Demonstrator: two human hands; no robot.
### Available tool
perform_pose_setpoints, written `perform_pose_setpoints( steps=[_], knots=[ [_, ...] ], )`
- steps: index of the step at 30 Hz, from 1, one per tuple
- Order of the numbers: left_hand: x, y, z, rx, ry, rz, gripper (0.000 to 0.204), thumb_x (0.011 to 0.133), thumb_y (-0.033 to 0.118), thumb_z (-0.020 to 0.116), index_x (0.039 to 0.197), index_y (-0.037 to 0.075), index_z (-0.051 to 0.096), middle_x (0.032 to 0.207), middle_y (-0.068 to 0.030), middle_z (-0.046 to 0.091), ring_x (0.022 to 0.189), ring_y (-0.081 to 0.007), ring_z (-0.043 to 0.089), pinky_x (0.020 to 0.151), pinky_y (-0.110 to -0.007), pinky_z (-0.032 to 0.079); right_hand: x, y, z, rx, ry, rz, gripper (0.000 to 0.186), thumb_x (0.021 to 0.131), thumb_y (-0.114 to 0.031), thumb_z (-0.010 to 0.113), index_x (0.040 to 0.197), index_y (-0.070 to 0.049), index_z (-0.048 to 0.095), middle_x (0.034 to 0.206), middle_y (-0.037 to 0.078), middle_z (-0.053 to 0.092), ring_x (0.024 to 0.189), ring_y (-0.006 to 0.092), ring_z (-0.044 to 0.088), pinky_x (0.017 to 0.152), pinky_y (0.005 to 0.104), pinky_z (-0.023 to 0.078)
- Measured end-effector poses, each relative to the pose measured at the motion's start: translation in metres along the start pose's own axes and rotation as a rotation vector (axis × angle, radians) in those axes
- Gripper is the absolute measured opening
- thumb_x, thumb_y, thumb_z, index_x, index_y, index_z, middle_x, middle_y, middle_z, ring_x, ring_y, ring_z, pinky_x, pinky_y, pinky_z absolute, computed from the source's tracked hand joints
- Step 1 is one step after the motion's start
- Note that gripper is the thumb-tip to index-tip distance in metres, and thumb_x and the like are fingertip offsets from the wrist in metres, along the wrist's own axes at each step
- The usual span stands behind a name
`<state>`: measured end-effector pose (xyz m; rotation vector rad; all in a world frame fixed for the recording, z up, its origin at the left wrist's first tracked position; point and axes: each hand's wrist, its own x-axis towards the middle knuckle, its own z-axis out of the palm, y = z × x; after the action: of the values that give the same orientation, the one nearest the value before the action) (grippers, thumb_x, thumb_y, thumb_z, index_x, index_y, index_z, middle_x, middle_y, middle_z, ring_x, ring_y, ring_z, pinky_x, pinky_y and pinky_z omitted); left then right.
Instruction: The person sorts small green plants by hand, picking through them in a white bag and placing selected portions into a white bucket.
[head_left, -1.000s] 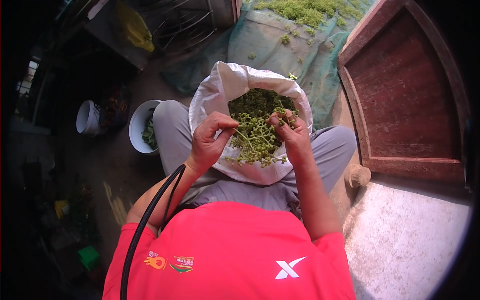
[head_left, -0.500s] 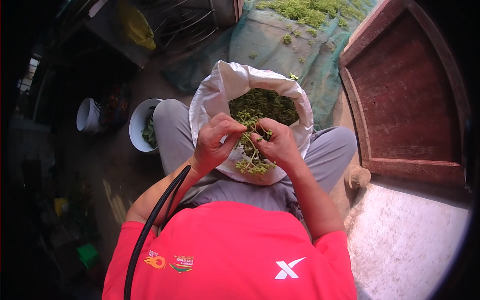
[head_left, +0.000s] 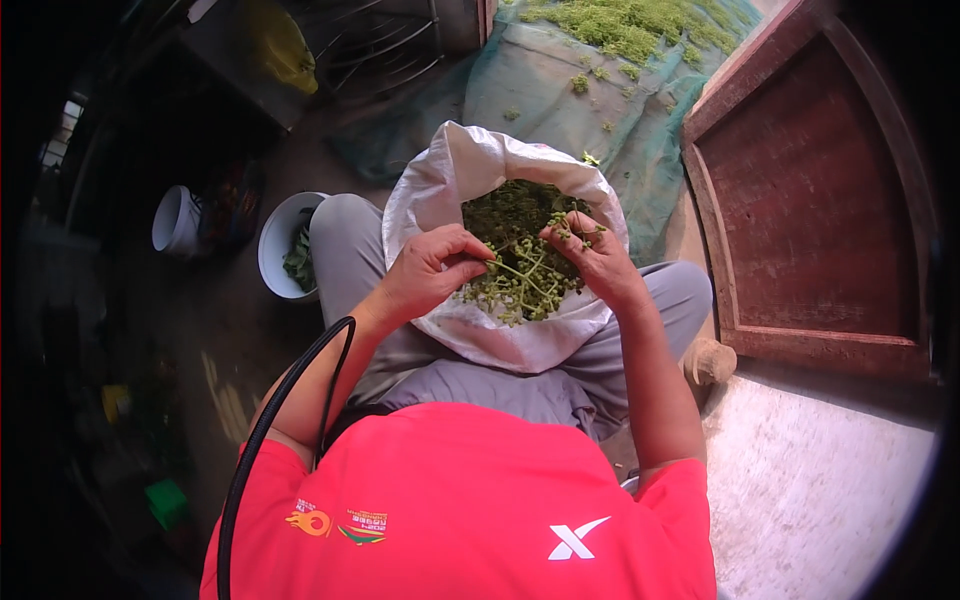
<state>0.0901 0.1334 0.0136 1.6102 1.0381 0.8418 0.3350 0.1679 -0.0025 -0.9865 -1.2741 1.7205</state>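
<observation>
Between my legs stands a white woven sack [head_left: 420, 200] with its rim rolled open, holding many green berry clusters. My left hand [head_left: 435, 268] pinches the stem of a branched green berry cluster [head_left: 525, 285] over the sack's mouth. On the right side of the opening, my right hand [head_left: 592, 255] is closed on a smaller sprig of green berries [head_left: 570, 228], its thumb and fingers around the stalks. The two hands are apart, with the larger cluster spread between them.
A white bowl [head_left: 272, 250] with green leaves sits by my left knee, a white bucket [head_left: 178, 220] beyond it. Ahead, green netting [head_left: 540, 90] carries spread green clusters [head_left: 640, 30]. A reddish wooden door [head_left: 810, 200] stands at right, near a wooden stub [head_left: 712, 361].
My hands have moved apart from being close together. The right hand has gone right and slightly up with a sprig; the left still holds a branched cluster, now lower over the sack.
</observation>
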Motion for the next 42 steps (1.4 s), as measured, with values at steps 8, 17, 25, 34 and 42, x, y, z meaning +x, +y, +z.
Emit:
perform_pose_setpoints(
  steps=[8,17,25,34,42],
  knots=[
    [0.005,0.014,0.008,0.173,0.029,0.009,0.01,0.08,-0.004,0.063,0.089,-0.001,0.058,0.081,-0.0039,0.059,0.077,-0.0084,0.057,0.066,-0.023,0.047,0.003,-0.015,0.026,-0.651,-0.3,0.041,0.021,0.085,-0.017,0.062,0.093,0.002,0.058,0.071,0.005,0.06,0.069,0.0089,0.052,0.063,0.0287,0.045],
    [0.002,-0.002,0.002,-0.084,-0.047,-0.018,0.014,0.076,-0.009,0.064,0.088,-0.002,0.059,0.079,-0.0048,0.057,0.078,-0.0095,0.057,0.065,-0.024,0.045,0.006,-0.007,0.006,-0.076,-0.292,0.233,0.018,0.09,-0.019,0.061,0.089,-0.001,0.064,0.083,-0.001,0.064,0.075,0.0048,0.056,0.068,0.0207,0.046],
    [0.01,-0.001,0.003,0.298,-0.006,0.207,0.013,0.073,-0.006,0.064,0.082,0.001,0.057,0.075,-0.0094,0.056,0.07,-0.0225,0.059,0.062,-0.029,0.046,-0.002,-0.025,0.02,-0.056,-0.343,0.525,0.018,0.087,-0.019,0.066,0.095,-0.003,0.066,0.08,-0.002,0.064,0.067,0.0036,0.055,0.06,0.0192,0.045],
    [0.008,0.0,0.007,0.405,0.084,0.248,0.011,0.075,-0.004,0.065,0.081,0.001,0.058,0.074,-0.0104,0.055,0.07,-0.0261,0.059,0.06,-0.032,0.046,-0.011,0.006,0.021,0.066,-0.02,0.455,0.01,0.082,-0.013,0.069,0.08,-0.01,0.059,0.07,-0.005,0.057,0.057,0.0039,0.052,0.052,0.0189,0.042],
    [0.001,-0.016,-0.012,-0.115,0.204,-0.143,0.006,0.082,0.003,0.067,0.085,0.003,0.061,0.079,-0.0011,0.061,0.067,-0.0112,0.058,0.059,-0.023,0.047,-0.019,0.007,-0.013,0.32,0.154,0.319,0.016,0.081,-0.016,0.072,0.086,-0.012,0.057,0.079,-0.005,0.059,0.07,0.0057,0.054,0.058,0.0228,0.044]
  ],
)
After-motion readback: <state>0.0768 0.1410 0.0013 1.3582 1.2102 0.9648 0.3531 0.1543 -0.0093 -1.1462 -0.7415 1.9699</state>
